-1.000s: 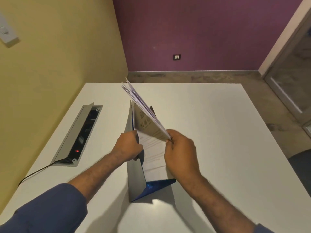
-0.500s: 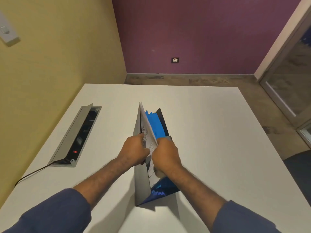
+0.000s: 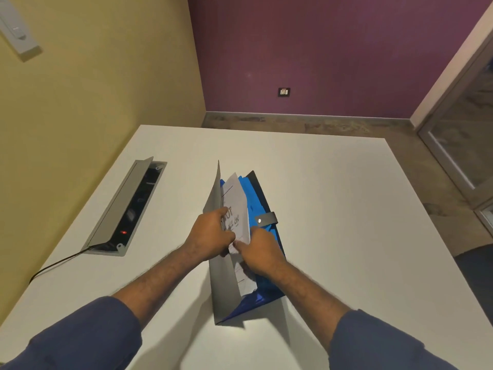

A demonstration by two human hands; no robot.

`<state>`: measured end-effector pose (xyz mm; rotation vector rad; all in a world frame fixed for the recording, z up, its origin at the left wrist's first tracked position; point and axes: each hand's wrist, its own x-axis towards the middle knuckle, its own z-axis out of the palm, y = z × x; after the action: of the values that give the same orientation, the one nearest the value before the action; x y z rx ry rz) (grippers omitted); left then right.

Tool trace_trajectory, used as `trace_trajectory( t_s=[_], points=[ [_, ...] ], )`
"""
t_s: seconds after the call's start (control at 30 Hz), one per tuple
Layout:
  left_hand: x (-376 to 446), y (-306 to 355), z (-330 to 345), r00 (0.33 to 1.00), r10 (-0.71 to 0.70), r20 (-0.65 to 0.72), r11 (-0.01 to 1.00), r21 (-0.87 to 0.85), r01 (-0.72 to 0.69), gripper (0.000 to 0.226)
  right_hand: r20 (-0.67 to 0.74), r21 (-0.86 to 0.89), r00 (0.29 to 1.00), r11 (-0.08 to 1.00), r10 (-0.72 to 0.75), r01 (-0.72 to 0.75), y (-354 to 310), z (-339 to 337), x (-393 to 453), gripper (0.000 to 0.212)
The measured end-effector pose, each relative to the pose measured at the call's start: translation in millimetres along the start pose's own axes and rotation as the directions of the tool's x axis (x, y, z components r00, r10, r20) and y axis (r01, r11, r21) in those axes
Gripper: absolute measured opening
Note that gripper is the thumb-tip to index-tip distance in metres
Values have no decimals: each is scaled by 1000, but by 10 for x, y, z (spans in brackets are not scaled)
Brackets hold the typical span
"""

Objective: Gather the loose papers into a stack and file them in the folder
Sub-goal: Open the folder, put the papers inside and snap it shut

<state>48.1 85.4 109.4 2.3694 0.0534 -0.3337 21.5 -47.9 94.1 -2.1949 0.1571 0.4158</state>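
Both hands have a grip on the papers (image 3: 236, 209) mid-frame: left hand (image 3: 210, 237) pinching the stack's left edge along with the grey cover, right hand (image 3: 260, 248) pressed against its lower right. They sit upright inside the open blue folder (image 3: 262, 206), which rests on the white surface (image 3: 346, 209), strap (image 3: 268, 218) flopped right.

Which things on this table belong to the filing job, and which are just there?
Job: papers, folder, left hand, right hand.
Just there: desk socket box, its black cable, wall outlet, table.
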Motion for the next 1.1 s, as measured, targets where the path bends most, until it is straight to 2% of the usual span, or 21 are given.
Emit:
trace_trajectory(
  t_s=[0.1, 0.13, 0.2, 0.27, 0.3, 0.43, 0.53, 0.6, 0.7, 0.83, 0.9, 1.1],
  points=[
    [-1, -28, -10, 1000, 11, -10, 1000, 8, -11, 60, -304, -15, 939, 986, -164, 167, 8, -215, 1, 39],
    [-3, -38, -12, 1000, 29, -2, 1000, 4, -29, 55, -347, -67, 913, 976, -216, 205, 44, -307, 33, 40],
    [-1, -62, -21, 998, 58, 12, 998, 7, -58, 50, -294, -270, 915, 942, -277, 199, 152, -488, 127, 45],
    [5, -75, -23, 998, 63, 21, 998, 7, -63, 51, -156, -463, 956, 873, -248, 151, 281, -594, 196, 49],
    [10, -81, -18, 998, 61, 25, 998, 6, -61, 52, -103, -505, 967, 850, -232, 150, 344, -612, 218, 49],
    [31, -101, 13, 998, 52, 28, 999, 13, -52, 56, -69, -455, 962, 867, -263, 204, 494, -597, 251, 43],
    [38, -100, 30, 998, 55, 33, 997, 47, -56, 61, -67, -452, 969, 873, -237, 183, 554, -608, 270, 33],
    [38, -97, 44, 996, 74, 40, 995, 61, -76, 61, -64, -373, 973, 909, -223, 184, 596, -610, 267, 31],
    [47, -82, 48, 994, 104, 36, 993, 56, -106, 60, -79, -94, 977, 977, -198, 190, 611, -610, 224, 23],
    [53, 15, 140, 992, 122, 24, 990, 66, -124, 63, -71, 356, 994, 929, -82, 102, 630, -519, 168, 20],
    [37, 102, 277, 988, 150, 23, 985, 79, -152, 64, -83, 439, 996, 895, -44, 76, 648, -462, 170, 21],
    [37, 311, 782, 982, 182, 51, 973, 136, -187, 57, -115, 506, 993, 861, 4, 55, 780, -382, 220, 21]
  ],
)
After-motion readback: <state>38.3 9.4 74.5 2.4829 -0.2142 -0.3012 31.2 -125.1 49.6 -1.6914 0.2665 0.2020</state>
